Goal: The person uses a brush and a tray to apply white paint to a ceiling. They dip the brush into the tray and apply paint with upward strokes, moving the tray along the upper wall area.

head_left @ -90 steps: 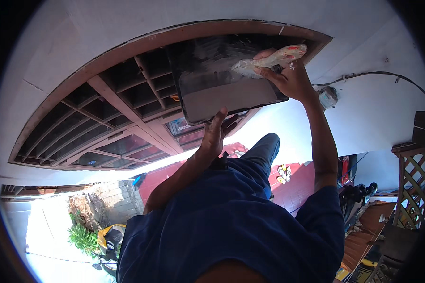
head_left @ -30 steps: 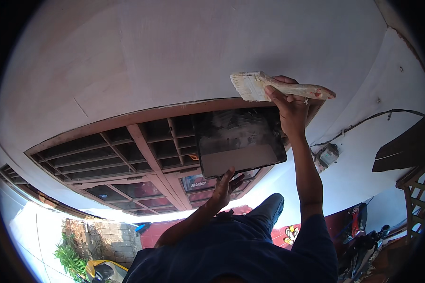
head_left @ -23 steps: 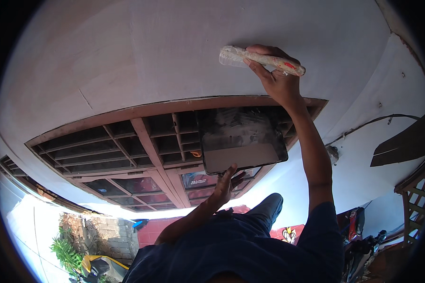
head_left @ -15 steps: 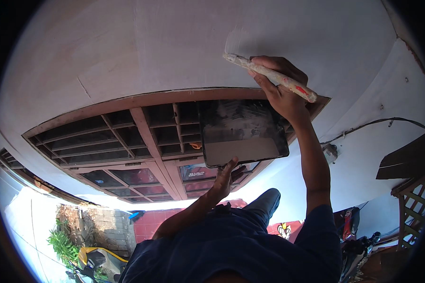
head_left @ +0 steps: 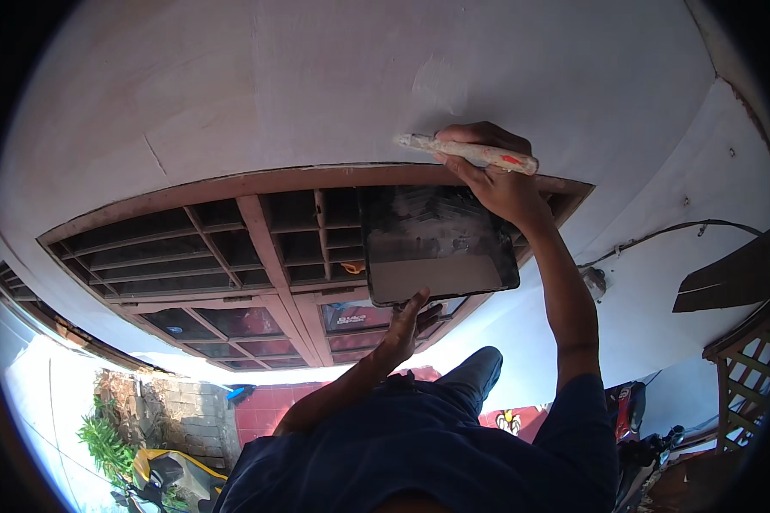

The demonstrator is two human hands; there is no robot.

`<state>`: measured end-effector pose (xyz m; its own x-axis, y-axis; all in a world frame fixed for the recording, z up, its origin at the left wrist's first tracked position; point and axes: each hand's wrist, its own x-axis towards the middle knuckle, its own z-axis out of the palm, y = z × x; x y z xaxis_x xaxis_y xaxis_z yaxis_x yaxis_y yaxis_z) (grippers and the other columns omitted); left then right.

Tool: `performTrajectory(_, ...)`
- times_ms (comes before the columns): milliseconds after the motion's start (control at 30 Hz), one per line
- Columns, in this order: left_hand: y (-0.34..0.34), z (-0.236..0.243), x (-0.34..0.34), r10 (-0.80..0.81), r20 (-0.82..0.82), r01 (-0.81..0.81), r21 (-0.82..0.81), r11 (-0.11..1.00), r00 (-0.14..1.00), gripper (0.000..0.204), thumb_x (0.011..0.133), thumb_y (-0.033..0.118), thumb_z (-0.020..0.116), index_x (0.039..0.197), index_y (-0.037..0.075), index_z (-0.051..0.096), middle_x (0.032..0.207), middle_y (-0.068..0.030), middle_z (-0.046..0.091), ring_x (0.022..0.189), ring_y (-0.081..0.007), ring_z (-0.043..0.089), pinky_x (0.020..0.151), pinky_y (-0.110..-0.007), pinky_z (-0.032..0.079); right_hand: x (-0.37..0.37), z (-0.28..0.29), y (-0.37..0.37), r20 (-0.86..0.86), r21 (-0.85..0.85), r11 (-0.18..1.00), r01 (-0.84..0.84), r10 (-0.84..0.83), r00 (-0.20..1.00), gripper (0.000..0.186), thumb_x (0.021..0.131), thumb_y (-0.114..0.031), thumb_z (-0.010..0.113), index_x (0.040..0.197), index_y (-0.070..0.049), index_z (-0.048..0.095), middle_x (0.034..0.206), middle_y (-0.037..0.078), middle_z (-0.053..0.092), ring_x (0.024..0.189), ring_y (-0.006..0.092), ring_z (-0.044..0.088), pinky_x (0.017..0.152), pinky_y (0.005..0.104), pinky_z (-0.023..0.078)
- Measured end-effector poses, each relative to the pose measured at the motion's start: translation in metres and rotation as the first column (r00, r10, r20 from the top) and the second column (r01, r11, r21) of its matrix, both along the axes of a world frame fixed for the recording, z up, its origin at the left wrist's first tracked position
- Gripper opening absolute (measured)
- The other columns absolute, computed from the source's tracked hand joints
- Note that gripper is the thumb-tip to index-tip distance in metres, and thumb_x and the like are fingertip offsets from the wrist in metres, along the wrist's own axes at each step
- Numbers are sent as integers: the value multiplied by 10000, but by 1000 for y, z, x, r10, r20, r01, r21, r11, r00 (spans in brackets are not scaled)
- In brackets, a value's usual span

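Note:
A paint-crusted paintbrush with a red mark on its handle is gripped in my right hand, fingers closed round it. Its tip is at the pale wall, just above the window frame; whether it touches is hard to tell. A fresh whitish patch shows on the wall above the brush. My left hand supports a black paint tray from its near edge, thumb over the rim and fingers beneath. Pale paint pools in the tray's near part, and smears cover its ribbed far part.
Behind the tray runs a brown wooden window frame with slats and panes. A cable crosses the wall at right, near a wooden lattice. Below are red floor tiles, a motorbike and a green plant.
My right hand has brought the brush down and slightly left, from the whitish patch to near the window frame. My left hand and the tray stay nearly in place.

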<state>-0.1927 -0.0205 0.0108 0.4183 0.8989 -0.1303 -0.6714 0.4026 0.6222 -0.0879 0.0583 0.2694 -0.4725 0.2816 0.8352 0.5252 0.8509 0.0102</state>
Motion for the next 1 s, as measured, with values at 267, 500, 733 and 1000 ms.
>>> performTrajectory(267,2,0,1,32,4,-32,-17,999,999,600,743,474,713,1164,125,463,1111,-60,522,1014,-186,522,895,-367,421,10,97,28,-83,297,951,88,-66,994,184,800,-247,683,922,-109,688,760,32,686,598,159,645,595,254,518)
performTrajectory(500,1,-4,1,2,-32,-1,16,1000,999,749,794,527,626,1303,59,336,1304,-159,410,1220,-299,396,1035,-447,308,7,112,51,-101,683,714,154,-116,988,314,687,-120,699,997,-134,654,910,17,667,802,166,648,648,273,544)
performTrajectory(733,0,-3,-3,1,7,-1,-13,1000,1000,626,757,464,703,1202,119,430,1204,-86,475,1090,-244,503,932,-416,388,5,-30,-13,235,307,933,185,-262,936,380,624,-53,699,986,-132,615,897,11,651,804,199,638,690,310,552)
performTrajectory(1000,2,-6,-5,-59,-43,61,46,997,997,793,777,553,630,1337,99,298,1348,-124,371,1208,-323,400,1020,-462,301,27,92,17,-20,315,943,108,-107,994,165,762,-130,706,905,-96,633,819,31,664,692,193,637,618,306,524)
